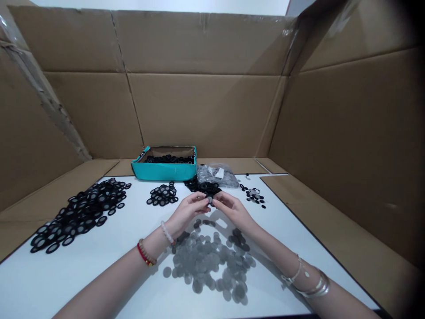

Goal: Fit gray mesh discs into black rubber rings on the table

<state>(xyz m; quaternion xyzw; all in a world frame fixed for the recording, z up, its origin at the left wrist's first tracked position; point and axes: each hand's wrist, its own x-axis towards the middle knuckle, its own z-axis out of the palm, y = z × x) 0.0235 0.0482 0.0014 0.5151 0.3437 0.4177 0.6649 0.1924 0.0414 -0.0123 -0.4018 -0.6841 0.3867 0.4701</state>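
Note:
Near the middle of the white table, my left hand (190,210) and my right hand (234,210) meet at the fingertips. Between them they pinch a small black ring with a grey disc (210,200) at its centre. Just behind the fingers lies a heap of black rings (207,188). Below the hands, many translucent grey discs (202,259) are spread on the table between my forearms. Small dark discs (238,239) lie beside my right wrist.
A large pile of black rings with grey centres (89,206) covers the left side. A smaller pile (162,195) sits before a teal box (164,171) of black rings. Also there: a clear plastic bag (221,176), scattered pieces (254,195) and cardboard walls (202,106).

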